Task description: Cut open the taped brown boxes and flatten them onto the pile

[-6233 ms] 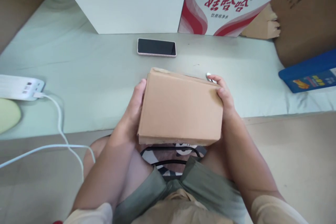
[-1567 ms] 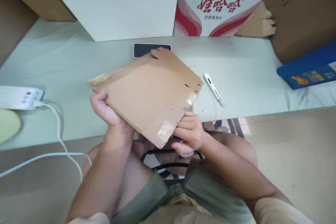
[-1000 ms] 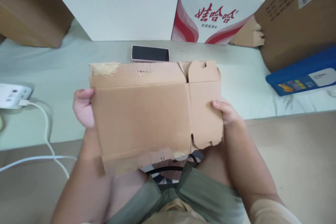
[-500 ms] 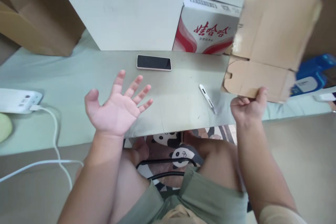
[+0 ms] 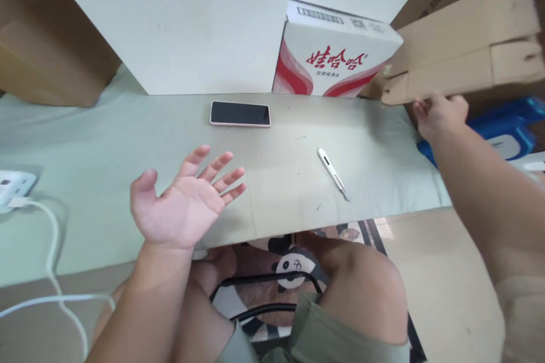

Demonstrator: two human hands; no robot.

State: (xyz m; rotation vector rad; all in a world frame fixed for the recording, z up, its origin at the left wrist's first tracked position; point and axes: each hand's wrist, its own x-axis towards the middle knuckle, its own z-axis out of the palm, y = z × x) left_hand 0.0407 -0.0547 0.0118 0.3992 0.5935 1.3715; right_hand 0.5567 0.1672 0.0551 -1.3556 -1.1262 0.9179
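Observation:
My right hand [image 5: 438,116] is stretched out to the far right with its fingers closed on the lower edge of a flattened brown cardboard box [image 5: 464,51], held up in front of the large cartons. My left hand [image 5: 183,201] hovers palm up over the pale green surface [image 5: 106,142], fingers spread, holding nothing. A small white utility knife [image 5: 332,173] lies on the surface between my hands. A dark phone [image 5: 240,113] lies face up farther back.
A big white box [image 5: 170,28] and a red-and-white drinks carton [image 5: 332,54] stand at the back. Brown cartons sit at the left [image 5: 46,51] and upper right. A blue item [image 5: 506,130] lies under my right arm. A white power strip [image 5: 11,187] with cable sits at left.
The box was flattened in both hands. My left hand then let go and opened, and my right hand has carried the flat cardboard up and away to the far right.

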